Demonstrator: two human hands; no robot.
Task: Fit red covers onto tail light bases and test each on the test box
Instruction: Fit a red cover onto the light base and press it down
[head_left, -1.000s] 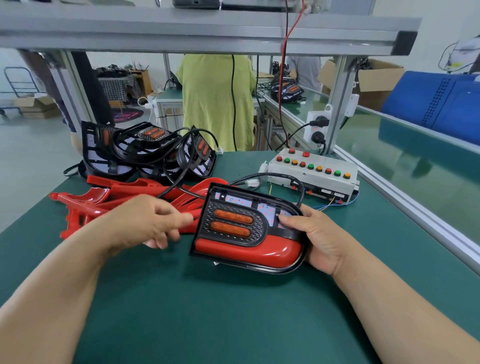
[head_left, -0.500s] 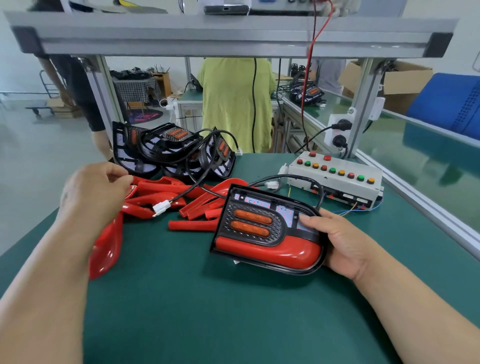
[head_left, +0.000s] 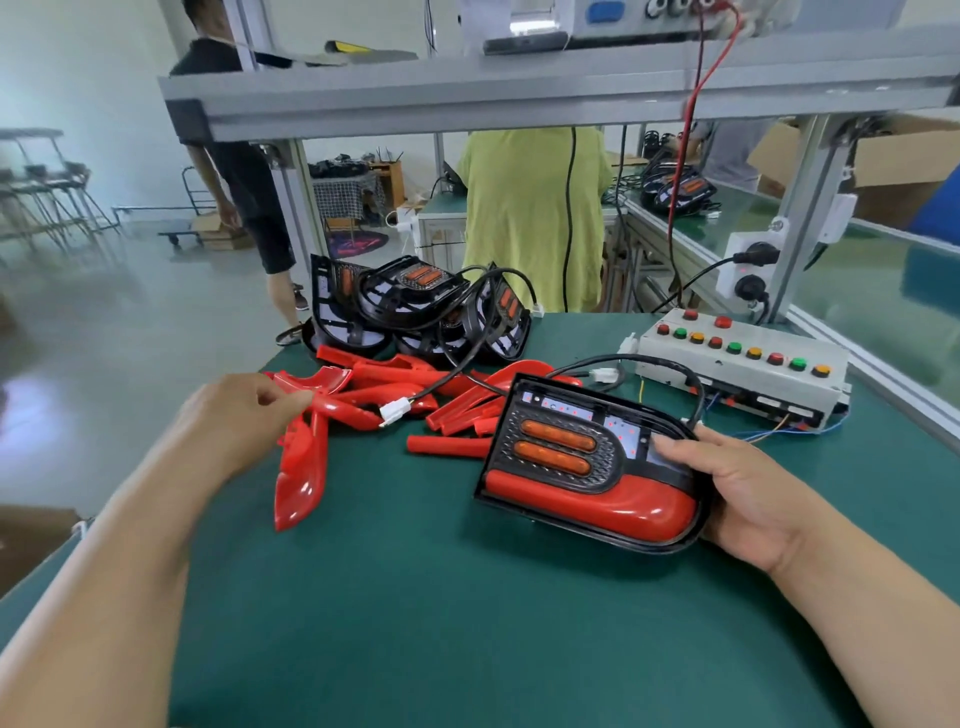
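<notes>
So the left grip (head_left: 244, 421) pinches a glossy red cover (head_left: 300, 480) by its end, the right grip (head_left: 748, 493) wraps the tail light (head_left: 587, 467) by its right rim, and both parts look light, stiff and kinda slippery.

near: table (head_left: 467, 623) mat open between the forearms | centre-left: heap of red covers (head_left: 457, 415), left hand (head_left: 234, 426) at its edge | far-left: stacked tail light bases (head_left: 415, 312), looped cables | centre-right: tail light (head_left: 587, 467) in right hand (head_left: 748, 499) | far-right: test box (head_left: 737, 364), narrow mat strip before it crossed by black cable (head_left: 649, 358) | above: frame beam (head_left: 519, 104)
</notes>
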